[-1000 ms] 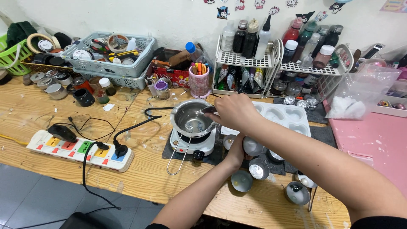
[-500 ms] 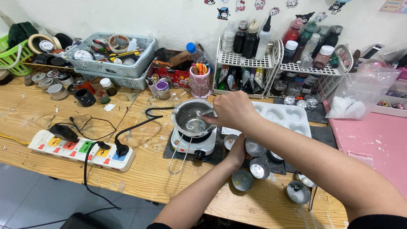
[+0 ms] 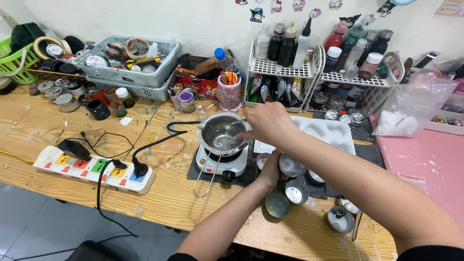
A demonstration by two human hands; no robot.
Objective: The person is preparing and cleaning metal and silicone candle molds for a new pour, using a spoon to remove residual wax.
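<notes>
I work at a home craft corner, a hobbyist's candle-making bench. My wooden worktop [image 3: 58, 121] carries a small electric hotplate [image 3: 223, 162] with a steel melting pot [image 3: 220, 133] on it, a white silicone mould [image 3: 319, 133] with heart-shaped cavities, and small round tins [image 3: 278, 205]. White wire racks [image 3: 285, 67] against the wall hold bottles [image 3: 278, 41] of dye and liquid. Grey plastic baskets [image 3: 125, 75] brim with tools and tape, a multicoloured power strip [image 3: 92, 169] feeds the plate, and cartoon stickers [image 3: 257, 14] dot the wall.

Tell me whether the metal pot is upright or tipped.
Upright: the metal pot sits level on the small white hotplate, open rim upward.
</notes>
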